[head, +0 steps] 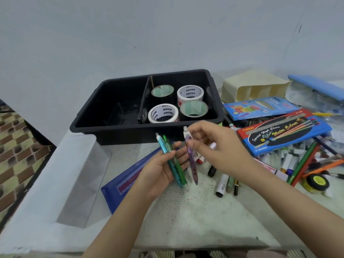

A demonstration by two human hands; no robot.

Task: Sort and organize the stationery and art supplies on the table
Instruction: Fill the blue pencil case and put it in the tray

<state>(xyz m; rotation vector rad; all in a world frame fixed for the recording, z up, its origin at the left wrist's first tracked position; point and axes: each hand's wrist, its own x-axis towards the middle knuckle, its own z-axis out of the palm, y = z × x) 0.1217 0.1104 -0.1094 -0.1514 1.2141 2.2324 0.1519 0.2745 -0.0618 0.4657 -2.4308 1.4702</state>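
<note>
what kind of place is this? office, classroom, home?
Likely a home craft table: speckled tabletop against a bare wall, a black divided bin holding tape rolls, and a watercolour box over loose paint tubes.

Teal pen [178, 176], green pen [181, 174], purple pen [192, 164] held upright.

**Plastic, card and speckled stone**

The teal and green pens [173, 164] in my left hand [158, 172] are see-through tinted plastic, smooth and shiny. The purple pen [191, 161] pinched in my right hand [214, 146] is the same, with an opaque white top. At the table's far edge the black tray [104, 125] is hard plastic, dull inside (whitish scuffs). Its tape rolls [189, 92] look glossy. The table [186, 211] is matt and speckled like stone. The bin [61, 174] at the left edge is frosted plastic. The watercolour box [283, 133] at the right is glossy printed card.
</note>
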